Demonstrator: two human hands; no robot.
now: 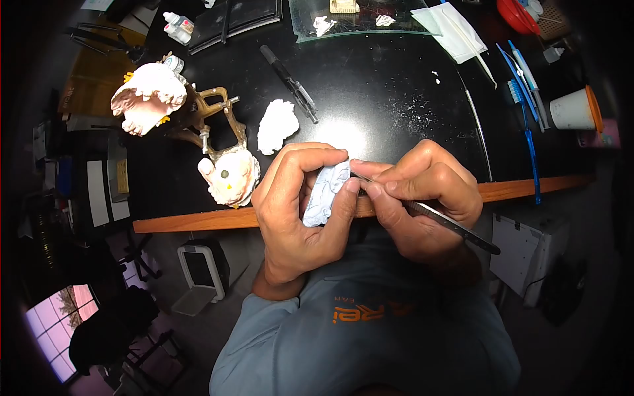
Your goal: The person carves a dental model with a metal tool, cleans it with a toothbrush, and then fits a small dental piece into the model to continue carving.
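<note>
Pale blue-grey plaster cast (325,193) is gripped in the left hand (297,211), fingers curled about it, just over the wooden table edge (198,221). A metal instrument (449,224) is pinched in the right hand (422,198), its tip laid against the cast. Beyond the edge, a brass articulator (211,125) bearing pink-white casts is seen on the table, left of the hands.

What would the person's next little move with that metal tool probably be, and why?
Probably a short scrape along the edge of the pale blue cast. The left hand cradles it, and the right hand pinches a thin metal tool whose tip already meets the cast's upper edge. Exact contact is hard to see.
</note>
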